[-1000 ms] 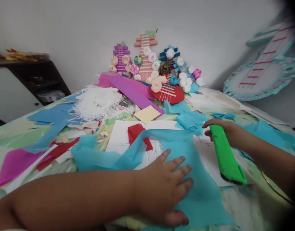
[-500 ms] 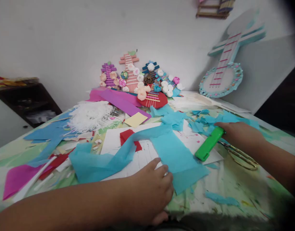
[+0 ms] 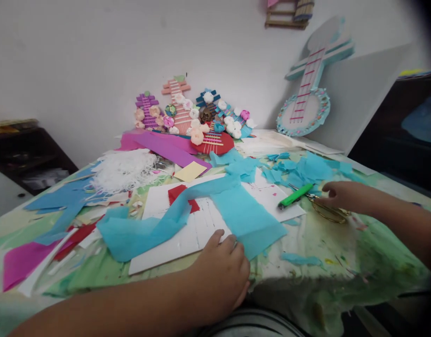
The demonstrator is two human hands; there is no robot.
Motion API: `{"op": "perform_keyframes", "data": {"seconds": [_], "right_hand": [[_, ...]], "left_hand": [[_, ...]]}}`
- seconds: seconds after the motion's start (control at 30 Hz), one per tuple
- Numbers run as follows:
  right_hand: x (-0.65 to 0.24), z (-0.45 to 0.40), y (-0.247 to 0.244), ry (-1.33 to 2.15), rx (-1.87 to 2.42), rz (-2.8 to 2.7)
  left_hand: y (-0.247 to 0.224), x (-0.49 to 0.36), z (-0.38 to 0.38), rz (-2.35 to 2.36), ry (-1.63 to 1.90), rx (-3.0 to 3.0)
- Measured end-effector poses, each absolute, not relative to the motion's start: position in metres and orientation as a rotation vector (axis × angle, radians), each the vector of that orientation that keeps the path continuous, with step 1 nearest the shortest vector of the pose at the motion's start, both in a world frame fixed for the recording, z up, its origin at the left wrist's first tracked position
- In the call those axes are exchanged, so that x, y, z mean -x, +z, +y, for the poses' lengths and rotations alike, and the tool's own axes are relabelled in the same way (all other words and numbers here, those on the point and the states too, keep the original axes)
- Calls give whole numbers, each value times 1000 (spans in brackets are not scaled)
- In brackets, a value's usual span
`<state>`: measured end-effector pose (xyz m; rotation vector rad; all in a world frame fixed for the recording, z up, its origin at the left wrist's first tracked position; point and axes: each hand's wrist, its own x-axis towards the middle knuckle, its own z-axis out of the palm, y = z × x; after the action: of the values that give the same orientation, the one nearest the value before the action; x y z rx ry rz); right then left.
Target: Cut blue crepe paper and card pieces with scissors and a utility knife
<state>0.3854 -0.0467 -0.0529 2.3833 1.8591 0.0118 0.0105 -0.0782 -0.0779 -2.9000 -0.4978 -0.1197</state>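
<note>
My left hand (image 3: 224, 269) rests at the table's near edge with its fingers curled together, beside a sheet of light blue crepe paper (image 3: 245, 217). Whatever may lie inside those fingers is hidden. On the right, my right hand (image 3: 336, 194) is open, thumb and fingers apart, over the gold-handled scissors (image 3: 329, 214). I cannot tell whether it touches the handles. A green utility knife (image 3: 295, 195) lies just left of it, out of the hand. Under the crepe paper is a white board (image 3: 180, 245) with pencil lines and a red scrap (image 3: 176, 193).
White shredded paper (image 3: 126, 171) and blue card (image 3: 57, 194) lie on the left. Torn blue pieces (image 3: 306, 168) are at the back right. Decorated paper instruments (image 3: 182, 114) lean against the wall, with a larger white one (image 3: 304, 110) on the right.
My right hand has let go of the green utility knife, which lies on the table now, and has moved over the scissors. The left hand keeps its curled pose. The view has shifted right.
</note>
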Motion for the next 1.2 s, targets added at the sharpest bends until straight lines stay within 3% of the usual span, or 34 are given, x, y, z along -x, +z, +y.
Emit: {"op": "perform_keyframes", "data": {"seconds": [0.13,0.7,0.97,1.2], "right_hand": [[-376,-60,-62,-264,-2421,1912],[-394,-95,-42,-83,-2431,1843],[-385,-129,-1,102,-2604,1874],[-316,-108,0,413,-1934,2462]], "left_hand": [[-73,-19,-81,-645,-121,2978],[-73,-30,-68,-979,-247,2938],[-13,-16,-42,-1064,-630,2714],[60,0,-32,-1104,-946,2468]]}}
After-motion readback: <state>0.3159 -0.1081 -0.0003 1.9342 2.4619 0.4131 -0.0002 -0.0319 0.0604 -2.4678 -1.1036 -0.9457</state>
